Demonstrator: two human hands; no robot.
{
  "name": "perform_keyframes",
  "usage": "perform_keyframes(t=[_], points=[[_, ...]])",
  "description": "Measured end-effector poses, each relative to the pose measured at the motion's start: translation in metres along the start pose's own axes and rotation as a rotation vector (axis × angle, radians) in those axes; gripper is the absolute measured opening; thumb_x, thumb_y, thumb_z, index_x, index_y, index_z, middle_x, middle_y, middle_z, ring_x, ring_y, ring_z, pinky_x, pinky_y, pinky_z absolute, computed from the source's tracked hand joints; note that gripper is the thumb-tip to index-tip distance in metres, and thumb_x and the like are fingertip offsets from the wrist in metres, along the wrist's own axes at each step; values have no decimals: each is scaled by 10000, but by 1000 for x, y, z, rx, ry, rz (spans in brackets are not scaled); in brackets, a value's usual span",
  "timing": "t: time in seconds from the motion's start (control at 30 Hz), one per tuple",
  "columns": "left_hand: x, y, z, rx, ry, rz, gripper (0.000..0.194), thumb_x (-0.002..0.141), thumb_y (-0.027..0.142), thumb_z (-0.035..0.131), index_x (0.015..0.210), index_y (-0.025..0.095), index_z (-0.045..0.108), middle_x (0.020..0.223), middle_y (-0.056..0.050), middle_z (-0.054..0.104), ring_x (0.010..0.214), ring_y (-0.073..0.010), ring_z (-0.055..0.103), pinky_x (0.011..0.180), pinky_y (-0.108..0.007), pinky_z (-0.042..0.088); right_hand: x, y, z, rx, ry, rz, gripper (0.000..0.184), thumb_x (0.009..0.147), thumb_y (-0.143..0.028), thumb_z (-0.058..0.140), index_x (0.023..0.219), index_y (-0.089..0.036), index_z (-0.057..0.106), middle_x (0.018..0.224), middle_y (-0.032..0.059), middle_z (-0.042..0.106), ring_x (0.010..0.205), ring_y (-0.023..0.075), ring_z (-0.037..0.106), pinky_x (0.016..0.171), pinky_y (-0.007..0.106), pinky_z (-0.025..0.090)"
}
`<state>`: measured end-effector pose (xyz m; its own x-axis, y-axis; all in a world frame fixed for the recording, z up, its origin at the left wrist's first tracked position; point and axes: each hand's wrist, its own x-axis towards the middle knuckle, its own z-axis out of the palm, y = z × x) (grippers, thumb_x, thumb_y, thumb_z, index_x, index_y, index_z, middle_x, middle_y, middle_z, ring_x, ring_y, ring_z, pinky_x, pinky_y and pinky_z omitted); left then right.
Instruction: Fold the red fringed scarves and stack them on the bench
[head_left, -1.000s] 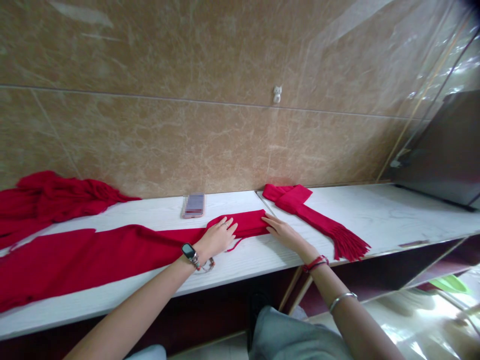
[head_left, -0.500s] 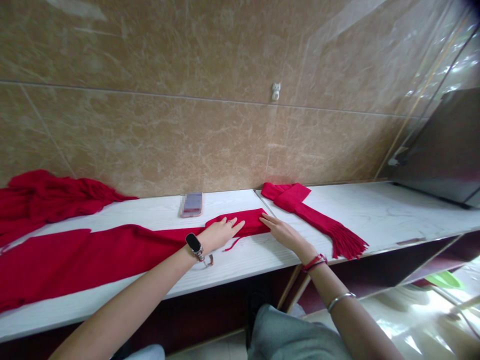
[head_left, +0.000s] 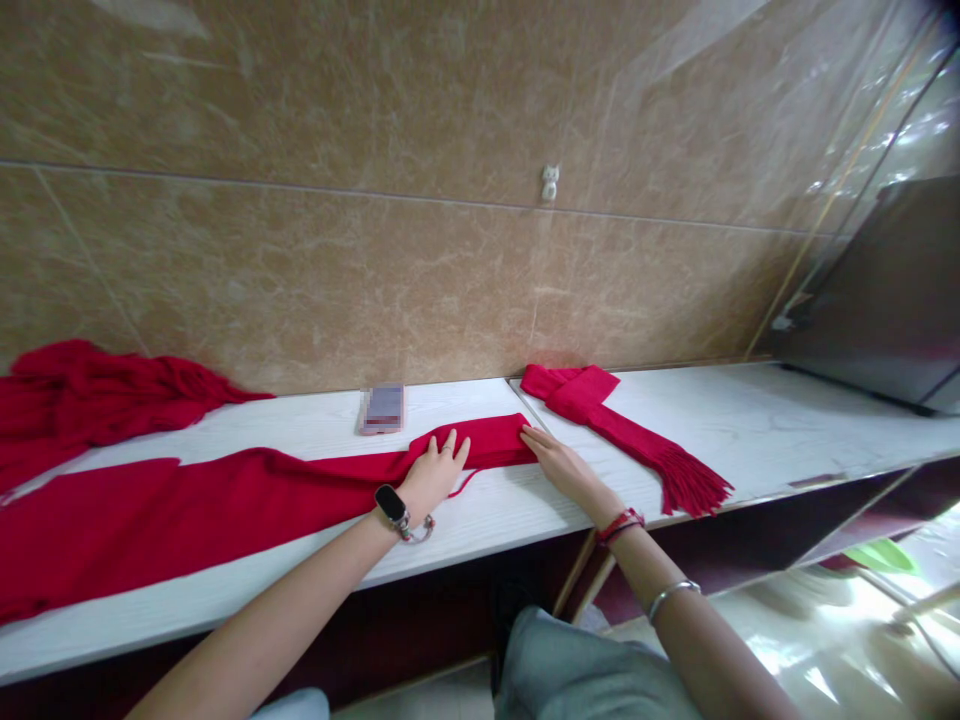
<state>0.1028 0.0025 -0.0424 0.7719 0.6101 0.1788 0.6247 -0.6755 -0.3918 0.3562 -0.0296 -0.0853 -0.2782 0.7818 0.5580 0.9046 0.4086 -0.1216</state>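
A long red scarf (head_left: 225,510) lies along the white tabletop, its right end folded over into a narrow flat band. My left hand (head_left: 435,473) rests on the left part of that band with its fingers spread. At the band's right end, my right hand (head_left: 564,468) touches the edge with its fingers stretched out. One thin red strand (head_left: 466,484) sticks out from under the near edge, between my hands. To the right lies another red scarf (head_left: 600,410), crossed over itself near the wall, its fringe at the table's front edge.
A crumpled heap of red cloth (head_left: 112,395) sits at the back left. A phone (head_left: 383,409) lies by the wall on the white tabletop (head_left: 750,430). A dark grey box-like object (head_left: 885,300) stands at the far right. Below are open shelves and a green basin (head_left: 881,556).
My left hand has slid a little left and toward me along the folded band, its fingers more spread. My right hand stays at the band's right end.
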Motion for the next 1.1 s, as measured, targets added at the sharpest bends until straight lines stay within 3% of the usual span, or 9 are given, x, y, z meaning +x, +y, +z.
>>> perform_keyframes(t=[0.17, 0.37, 0.6, 0.73, 0.83, 1.0, 1.1], points=[[0, -5, -9, 41, -64, -32, 534, 840, -18, 296, 1363, 85, 333, 1366, -241, 354, 1121, -310, 516, 814, -381, 503, 0, -7, -7, -51, -31, 10, 538, 773, 25, 308, 1255, -122, 497, 1313, 143, 481, 1161, 205, 493, 981, 353, 406], [-1, -9, -16, 6, -65, -24, 536, 828, -44, 265, 1352, 47, 322, 1346, -266, 368, 1028, -269, 585, 734, -343, 530, 2, -17, -15, -95, 50, 26, 463, 822, -23, 303, 1216, -110, 530, 1284, 148, 509, 1150, 206, 504, 973, 346, 413], [0, -10, -18, -123, -57, -71, 591, 793, -47, 283, 1371, 75, 292, 1376, -220, 352, 962, -235, 617, 712, -316, 534, -4, -25, -14, -197, -120, 110, 451, 790, 4, 339, 1180, -92, 545, 1238, 160, 547, 1070, 205, 566, 912, 308, 457], [-2, -4, -15, -99, -77, -107, 588, 792, -57, 265, 1359, 83, 329, 1401, -226, 303, 997, -239, 601, 722, -312, 533, -3, -27, -13, -191, -149, 139, 430, 794, -5, 341, 1157, -79, 559, 1236, 166, 547, 1062, 205, 572, 910, 291, 453], [-3, 0, -16, -68, -81, -102, 570, 808, -50, 257, 1357, 80, 338, 1395, -237, 307, 1027, -258, 584, 715, -329, 537, -4, -26, -12, -134, -103, 151, 434, 790, -16, 345, 1152, -98, 570, 1240, 148, 549, 1074, 198, 564, 919, 285, 450], [-1, 1, -18, -69, -91, -105, 530, 828, -27, 291, 1344, 73, 360, 1373, -257, 331, 1018, -277, 587, 703, -348, 540, -5, -25, -17, -57, 90, 126, 460, 799, -25, 302, 1153, -125, 578, 1258, 123, 540, 1086, 194, 556, 943, 321, 445], [-1, 2, -18, -78, -86, -116, 523, 833, -22, 301, 1338, 92, 374, 1376, -251, 329, 1030, -279, 580, 716, -356, 537, -5, -27, -21, -63, 85, 126, 444, 802, -34, 315, 1141, -119, 588, 1269, 128, 529, 1085, 208, 557, 941, 324, 447]])
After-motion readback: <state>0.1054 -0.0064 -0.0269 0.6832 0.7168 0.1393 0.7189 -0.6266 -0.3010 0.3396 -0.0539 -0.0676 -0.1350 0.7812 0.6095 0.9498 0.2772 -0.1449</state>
